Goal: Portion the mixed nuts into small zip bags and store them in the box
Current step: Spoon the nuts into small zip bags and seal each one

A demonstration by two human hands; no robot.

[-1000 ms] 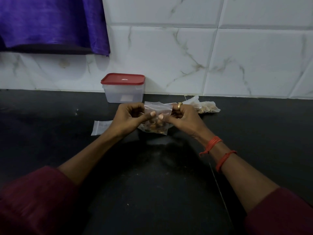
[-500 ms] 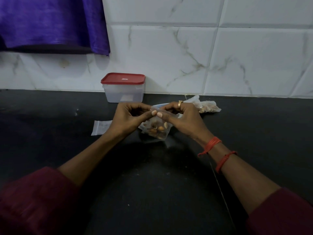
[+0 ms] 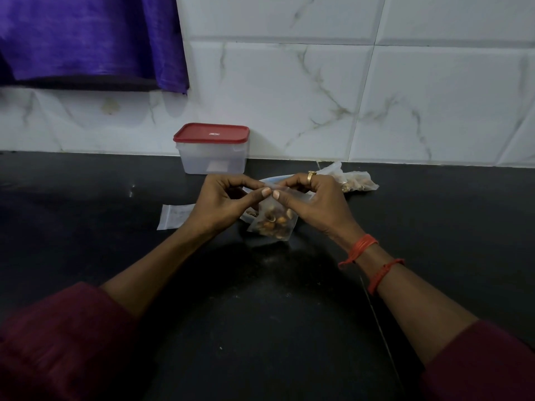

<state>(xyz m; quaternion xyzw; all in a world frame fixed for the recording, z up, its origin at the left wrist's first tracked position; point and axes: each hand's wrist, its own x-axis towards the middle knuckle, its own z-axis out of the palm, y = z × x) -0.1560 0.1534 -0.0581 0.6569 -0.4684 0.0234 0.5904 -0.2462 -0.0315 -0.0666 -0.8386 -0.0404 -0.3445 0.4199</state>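
A small zip bag [image 3: 273, 222] of mixed nuts is held at the middle of the black tabletop [image 3: 260, 314], its top edge pinched from both sides. The left hand [image 3: 223, 204] is clamped on the strip, thumb and fingers [image 3: 254, 195] pressed together on it; the right hand [image 3: 315, 201] is pinched on it likewise, the two thumb tips almost touching. The nuts are gathered in the bag's lower half. Behind, a clear box [image 3: 212, 153] with its red lid on is set against the tiled wall. An empty zip bag [image 3: 173, 217] is laid flat beside the left hand, and a larger nut bag [image 3: 356, 182] is seen behind the right.
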